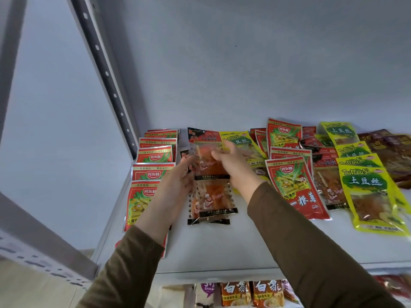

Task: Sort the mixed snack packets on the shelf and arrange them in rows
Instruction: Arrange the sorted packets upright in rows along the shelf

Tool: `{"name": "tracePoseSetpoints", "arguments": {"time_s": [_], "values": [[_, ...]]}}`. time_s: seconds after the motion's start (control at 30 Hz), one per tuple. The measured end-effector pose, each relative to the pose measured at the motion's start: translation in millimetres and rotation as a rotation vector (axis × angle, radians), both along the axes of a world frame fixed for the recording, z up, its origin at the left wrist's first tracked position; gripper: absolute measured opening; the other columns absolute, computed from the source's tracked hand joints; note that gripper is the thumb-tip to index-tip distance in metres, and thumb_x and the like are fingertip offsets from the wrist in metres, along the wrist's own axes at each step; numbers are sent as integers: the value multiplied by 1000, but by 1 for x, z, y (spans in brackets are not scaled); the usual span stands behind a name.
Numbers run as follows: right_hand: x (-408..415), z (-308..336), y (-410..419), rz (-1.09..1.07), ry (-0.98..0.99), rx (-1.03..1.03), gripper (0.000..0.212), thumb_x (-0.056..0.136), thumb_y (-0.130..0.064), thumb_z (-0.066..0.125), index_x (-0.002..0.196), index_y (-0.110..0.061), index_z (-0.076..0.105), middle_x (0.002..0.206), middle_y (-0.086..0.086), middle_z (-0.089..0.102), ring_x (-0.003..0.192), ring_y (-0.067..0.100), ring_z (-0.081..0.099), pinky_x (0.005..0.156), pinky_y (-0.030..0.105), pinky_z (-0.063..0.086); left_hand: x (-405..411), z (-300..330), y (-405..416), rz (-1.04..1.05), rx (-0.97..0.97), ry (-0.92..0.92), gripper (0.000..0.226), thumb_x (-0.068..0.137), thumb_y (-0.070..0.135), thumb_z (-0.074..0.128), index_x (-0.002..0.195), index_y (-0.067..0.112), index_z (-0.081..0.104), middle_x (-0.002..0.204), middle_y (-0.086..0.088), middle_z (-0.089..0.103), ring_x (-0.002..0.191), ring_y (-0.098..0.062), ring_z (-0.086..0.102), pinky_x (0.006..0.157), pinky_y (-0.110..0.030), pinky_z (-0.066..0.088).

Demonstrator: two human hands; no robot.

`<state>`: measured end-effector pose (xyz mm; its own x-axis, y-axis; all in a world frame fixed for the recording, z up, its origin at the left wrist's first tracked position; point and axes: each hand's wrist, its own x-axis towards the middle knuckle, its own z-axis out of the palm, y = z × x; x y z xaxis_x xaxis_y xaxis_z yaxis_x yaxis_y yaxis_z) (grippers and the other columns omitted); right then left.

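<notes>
On the white shelf a row of red packets runs along the left side. Beside it lie overlapping black-edged clear packets with orange snack. My right hand pinches the upper one of these at its right edge. My left hand lies along the left edge of the same packets, fingers fairly straight. A mixed heap of red, yellow-green and brown packets covers the right side.
A grey perforated upright stands at the shelf's left rear corner. The back wall is plain white. Below the shelf's front edge, orange noodle packets sit on a lower shelf.
</notes>
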<state>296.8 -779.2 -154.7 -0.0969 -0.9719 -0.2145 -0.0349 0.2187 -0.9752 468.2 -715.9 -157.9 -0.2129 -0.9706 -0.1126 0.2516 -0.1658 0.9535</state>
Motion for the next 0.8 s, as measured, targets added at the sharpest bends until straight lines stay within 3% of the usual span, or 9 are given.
{"name": "tracePoseSetpoints", "arguments": {"time_s": [0.07, 0.13, 0.23, 0.37, 0.47, 0.53, 0.63, 0.73, 0.8], "values": [[3, -4, 0, -49, -2, -81, 65, 98, -15, 64, 154, -29, 33, 147, 7, 47, 134, 29, 50, 111, 51, 43, -2, -1, 2, 41, 52, 73, 43, 93, 43, 63, 135, 32, 63, 127, 6, 72, 127, -19, 61, 108, -44, 47], [6, -8, 0, -77, 75, -181, 63, 98, -9, 62, 153, -29, 36, 135, 2, 57, 122, 17, 56, 104, 38, 48, -4, 1, 1, 86, 124, 153, 55, 91, 43, 64, 144, 28, 58, 135, -1, 67, 132, -24, 56, 111, -44, 44], [11, -16, 1, -144, 128, -292, 56, 100, -11, 61, 149, -31, 44, 120, -14, 64, 109, 0, 55, 89, 17, 41, -6, 7, -1, 123, 158, 196, 52, 92, 39, 62, 139, 17, 62, 123, -7, 74, 122, -25, 65, 98, -37, 54], [11, -20, 5, -305, 70, -373, 46, 101, -13, 59, 141, -35, 55, 110, -28, 64, 107, -11, 60, 99, 20, 45, -8, 12, -2, 136, 187, 207, 36, 105, 31, 50, 133, 13, 66, 124, -7, 74, 121, -24, 67, 102, -38, 51], [8, -13, 9, -422, -19, -443, 38, 101, -13, 58, 134, -32, 61, 111, -22, 67, 105, -9, 64, 87, 13, 51, -8, 10, -1, 164, 196, 228, 34, 104, 29, 54, 129, 13, 68, 119, -6, 76, 112, -25, 71, 93, -38, 54], [4, -4, 13, -494, -46, -489, 32, 101, -10, 58, 126, -30, 64, 106, -24, 68, 102, -8, 65, 84, 15, 54, -8, 10, 0, 175, 197, 236, 33, 103, 29, 55, 129, 14, 68, 114, -6, 76, 108, -26, 70, 89, -40, 55], [-5, 9, 25, -454, 30, -518, 38, 101, -7, 56, 121, -39, 60, 99, -35, 66, 101, -11, 63, 83, 13, 51, -8, 9, -1, 179, 185, 238, 30, 102, 30, 58, 125, 17, 71, 120, -8, 75, 113, -32, 68, 98, -49, 54], [-16, 4, 49, -317, 188, -472, 44, 99, -5, 57, 128, -38, 56, 107, -19, 69, 102, -6, 64, 88, 17, 50, -8, 7, -2, 179, 179, 234, 29, 104, 27, 53, 127, 20, 69, 115, -8, 75, 101, -28, 72, 79, -44, 60], [-16, -8, 66, -217, 325, -394, 46, 99, -6, 57, 134, -35, 54, 112, -17, 66, 99, -3, 64, 83, 20, 53, -9, 5, -4, 186, 161, 247, 31, 100, 16, 58, 129, 22, 66, 110, -8, 76, 90, -24, 75, 66, -38, 62]]}}
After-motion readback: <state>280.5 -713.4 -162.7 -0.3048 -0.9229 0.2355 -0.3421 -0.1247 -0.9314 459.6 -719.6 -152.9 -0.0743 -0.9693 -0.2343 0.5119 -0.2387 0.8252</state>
